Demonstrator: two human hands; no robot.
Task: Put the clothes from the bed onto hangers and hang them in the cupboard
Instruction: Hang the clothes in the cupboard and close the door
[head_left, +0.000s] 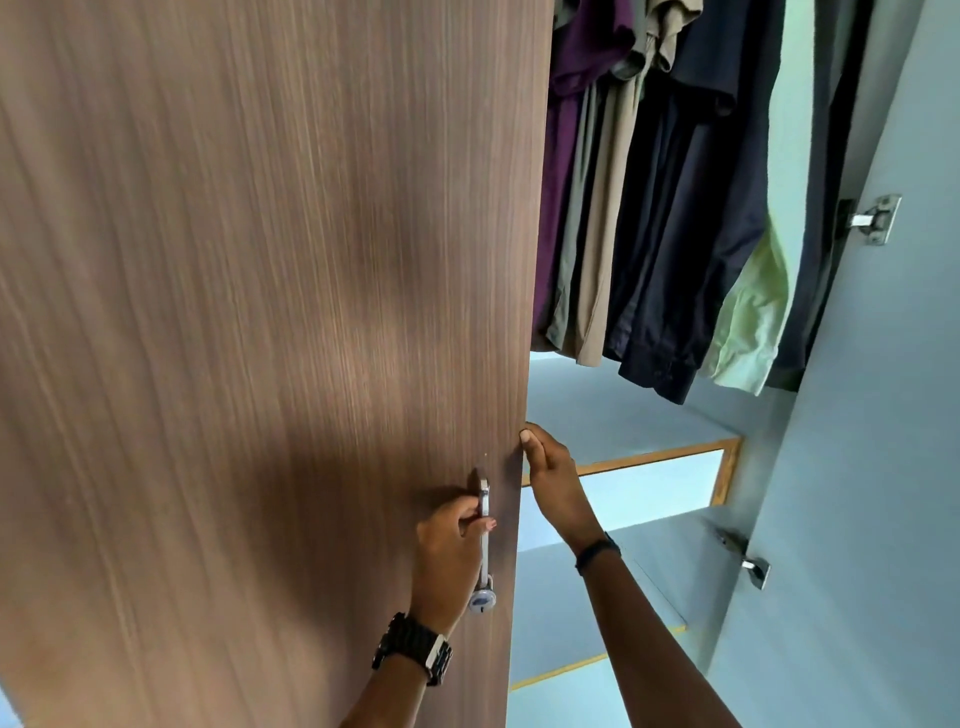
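Note:
A brown wood-grain cupboard door (270, 312) fills the left and middle of the head view. My left hand (449, 551) grips its metal handle (484, 540), fingers curled round the bar. At the door's right edge my right hand (550, 478) holds on, thumb on the front face and fingers hidden behind the edge. Inside the cupboard hang several clothes (660, 208): purple, beige, dark navy and a pale green one. No bed and no loose hanger are in view.
The cupboard interior is pale blue, with a wood-trimmed shelf edge (654, 457) below the clothes. The other door (893, 467) stands open at the right, with two metal hinges (875, 218) on it.

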